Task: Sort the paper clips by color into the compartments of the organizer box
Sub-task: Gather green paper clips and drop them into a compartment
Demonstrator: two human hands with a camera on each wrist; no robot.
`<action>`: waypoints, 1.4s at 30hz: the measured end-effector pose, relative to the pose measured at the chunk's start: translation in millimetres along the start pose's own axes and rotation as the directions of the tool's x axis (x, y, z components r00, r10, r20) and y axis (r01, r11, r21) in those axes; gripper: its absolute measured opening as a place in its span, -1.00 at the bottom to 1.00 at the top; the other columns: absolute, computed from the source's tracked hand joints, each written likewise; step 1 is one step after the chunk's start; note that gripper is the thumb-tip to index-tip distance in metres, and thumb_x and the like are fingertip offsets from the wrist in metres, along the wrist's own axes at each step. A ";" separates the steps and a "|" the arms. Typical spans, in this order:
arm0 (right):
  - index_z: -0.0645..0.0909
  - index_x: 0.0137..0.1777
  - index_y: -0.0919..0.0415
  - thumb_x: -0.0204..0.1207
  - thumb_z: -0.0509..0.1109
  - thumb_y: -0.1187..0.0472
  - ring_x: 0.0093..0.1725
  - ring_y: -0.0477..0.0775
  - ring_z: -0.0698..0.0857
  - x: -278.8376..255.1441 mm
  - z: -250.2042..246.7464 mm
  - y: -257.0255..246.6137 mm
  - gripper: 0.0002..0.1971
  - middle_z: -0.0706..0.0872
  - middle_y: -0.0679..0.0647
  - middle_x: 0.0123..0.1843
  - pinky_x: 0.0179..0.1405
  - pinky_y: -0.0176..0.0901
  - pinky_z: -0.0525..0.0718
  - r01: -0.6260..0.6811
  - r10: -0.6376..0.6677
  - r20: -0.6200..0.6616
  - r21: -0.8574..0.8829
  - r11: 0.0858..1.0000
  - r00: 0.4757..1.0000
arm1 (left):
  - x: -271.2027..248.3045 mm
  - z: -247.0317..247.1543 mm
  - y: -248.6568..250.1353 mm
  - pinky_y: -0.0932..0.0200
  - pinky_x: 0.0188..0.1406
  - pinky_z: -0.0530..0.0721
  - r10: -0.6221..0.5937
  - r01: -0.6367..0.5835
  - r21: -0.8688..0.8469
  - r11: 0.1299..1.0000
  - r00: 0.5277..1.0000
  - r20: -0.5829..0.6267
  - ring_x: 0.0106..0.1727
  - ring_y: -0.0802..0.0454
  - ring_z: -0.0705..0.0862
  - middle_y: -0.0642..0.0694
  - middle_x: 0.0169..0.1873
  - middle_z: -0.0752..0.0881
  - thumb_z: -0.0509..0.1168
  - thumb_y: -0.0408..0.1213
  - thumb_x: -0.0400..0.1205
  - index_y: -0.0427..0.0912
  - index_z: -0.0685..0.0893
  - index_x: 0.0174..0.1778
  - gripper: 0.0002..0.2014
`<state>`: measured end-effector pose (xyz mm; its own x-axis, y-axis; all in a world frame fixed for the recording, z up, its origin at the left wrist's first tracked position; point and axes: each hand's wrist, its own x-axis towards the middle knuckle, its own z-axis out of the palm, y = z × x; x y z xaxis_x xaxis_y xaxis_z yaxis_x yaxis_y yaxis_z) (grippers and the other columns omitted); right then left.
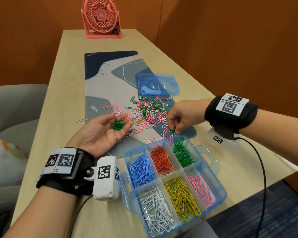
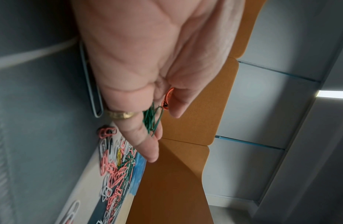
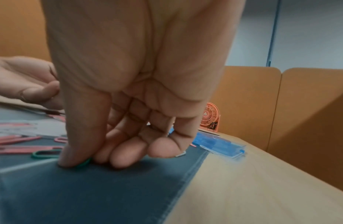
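Note:
My left hand (image 1: 110,127) lies palm up over the mat, fingers nearly straight, carrying a small bunch of green clips (image 1: 118,124) on them; the left wrist view shows this bunch (image 2: 152,119) against the fingers. My right hand (image 1: 175,129) reaches down just behind the organizer box (image 1: 221,189) and pinches a green clip (image 3: 84,162) flat on the dark mat between thumb and fingers. Another green clip (image 3: 45,153) lies beside the thumb. The box's six compartments hold blue, orange, green (image 1: 182,153), white, yellow and pink clips. A loose pile (image 1: 144,112) of pink, white and green clips covers the mat's middle.
The patterned desk mat (image 1: 110,74) runs down the wooden table. The box's blue lid (image 1: 157,82) lies behind the pile. A pink fan (image 1: 101,18) stands at the far end. A grey sofa (image 1: 15,109) is to the left. Stray white clips (image 1: 82,119) lie left of the pile.

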<state>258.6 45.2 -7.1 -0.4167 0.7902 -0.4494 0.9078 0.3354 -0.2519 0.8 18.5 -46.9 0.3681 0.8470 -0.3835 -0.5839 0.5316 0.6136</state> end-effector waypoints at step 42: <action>0.73 0.08 0.10 0.51 0.47 0.15 -0.25 -0.16 0.56 59.7 -34.8 -45.6 -0.83 0.63 -0.15 -0.24 -0.37 -0.47 0.39 0.037 -0.082 -0.213 -0.208 0.977 0.974 | 3.9 -0.8 -0.5 0.02 -0.05 0.74 -0.016 0.016 -0.088 0.996 1.000 -0.006 -0.19 -0.21 0.79 -0.38 -0.13 0.71 0.06 -0.30 0.74 -0.47 0.62 -0.03 -0.68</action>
<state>194.0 95.0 7.4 -0.4701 0.8509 -0.2344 0.8818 0.4639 -0.0845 2.0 21.5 -49.3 0.3734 0.8383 -0.3973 -0.6392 0.5429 0.5447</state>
